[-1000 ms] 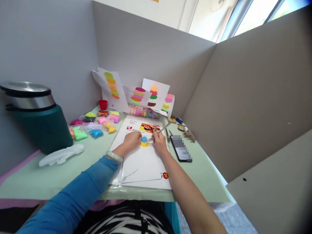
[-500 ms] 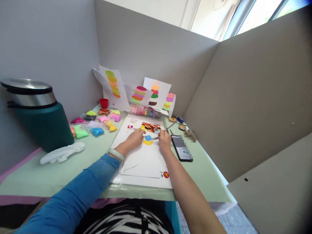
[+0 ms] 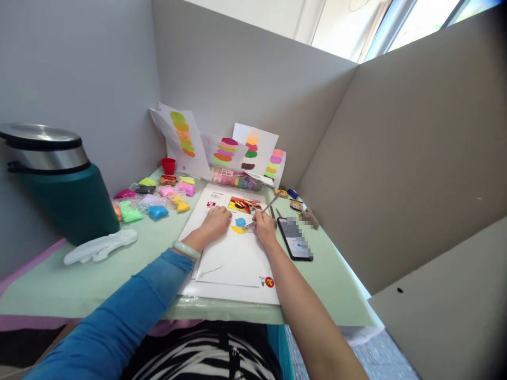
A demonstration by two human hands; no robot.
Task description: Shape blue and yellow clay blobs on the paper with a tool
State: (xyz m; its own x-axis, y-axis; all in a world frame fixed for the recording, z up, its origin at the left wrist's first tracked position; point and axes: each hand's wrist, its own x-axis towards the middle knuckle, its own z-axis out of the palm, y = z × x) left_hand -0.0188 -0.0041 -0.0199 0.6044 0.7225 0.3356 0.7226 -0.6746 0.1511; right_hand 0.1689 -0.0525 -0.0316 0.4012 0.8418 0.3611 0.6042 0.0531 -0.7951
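Note:
In my right hand (image 3: 264,227) is a metal fork (image 3: 270,201), its handle slanting up to the right. The tines touch or hover just over a yellow patch (image 3: 238,230) on a white sheet of paper (image 3: 227,264). A light blue patch (image 3: 240,222) sits just above the yellow one; both look like flattened modelling clay. My left hand (image 3: 216,221) rests on the left side of the sheet, palm down, fingers laid on the paper near the patches and holding nothing. Beneath the sheet lies a larger white pad (image 3: 237,296) with a printed cover.
Bagged coloured clay (image 3: 158,212) lies left, near a red cup (image 3: 168,166). A green flask (image 3: 67,195) and white glove (image 3: 101,247) stand farther left. A phone (image 3: 296,240) lies right. Painted sheets (image 3: 186,140) lean against the back partition (image 3: 245,68).
The fork tines have moved down from the blue patch to the yellow one, and the handle points up more steeply. My left hand has drawn back slightly and lowered onto the paper.

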